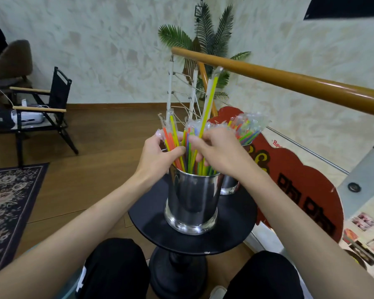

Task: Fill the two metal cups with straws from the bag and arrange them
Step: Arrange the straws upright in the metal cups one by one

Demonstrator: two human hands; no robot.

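The left hand (158, 155) has its fingers curled round the orange and yellow straws (171, 141) at the left side of the bundle, gripping them just above the rim of the near metal cup (191, 203). That cup stands directly below and between both hands on the round black worktop (151, 225), and it is packed with wrapped straws in many colours, standing upright.

The right hand (216, 152) meets the left over the same cup. Its fingers are curled into the middle and right of the bundle, pinching several straws, and one long yellow straw (208, 104) rises well above the others between the two hands.

Beyond the right hand, and partly hidden by that wrist, stands the second metal cup (229, 187), touching or just beside the first; which of the two cannot be made out. A tuft of wrapped straws (247, 129) sticks out of it.

No bag is in view, so whether any straws are left outside the cups cannot be told. Judging from how things lie, the filling looks largely done: both cups hold straws. What seems left is the arranging, namely levelling the tall yellow straw, evening out the near bundle, and perhaps tidying the far cup.
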